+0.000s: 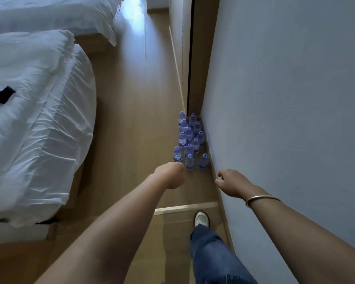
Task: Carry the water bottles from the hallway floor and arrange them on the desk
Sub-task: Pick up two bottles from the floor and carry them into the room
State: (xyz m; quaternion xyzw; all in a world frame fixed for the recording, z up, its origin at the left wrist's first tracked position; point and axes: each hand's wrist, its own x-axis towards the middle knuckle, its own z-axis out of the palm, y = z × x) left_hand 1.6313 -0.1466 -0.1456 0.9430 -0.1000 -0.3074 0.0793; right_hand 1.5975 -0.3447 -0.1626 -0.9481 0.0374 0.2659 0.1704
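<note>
Several small clear water bottles (190, 138) with blue caps stand upright in a cluster on the wooden floor, tight against the white wall on the right. My left hand (171, 174) is stretched forward just short of the nearest bottles, its fingers curled with nothing in them. My right hand (231, 182), with a metal bangle on the wrist, reaches out beside the wall's base, fingers bent and apart, holding nothing. Neither hand touches a bottle. The desk is not in view.
A bed (39, 124) with rumpled white bedding fills the left side, leaving a narrow strip of wooden floor (135, 111). The white wall (285, 99) runs along the right, with a dark door gap (191, 58) beyond the bottles. My leg in jeans and white shoe (201, 219) stand below.
</note>
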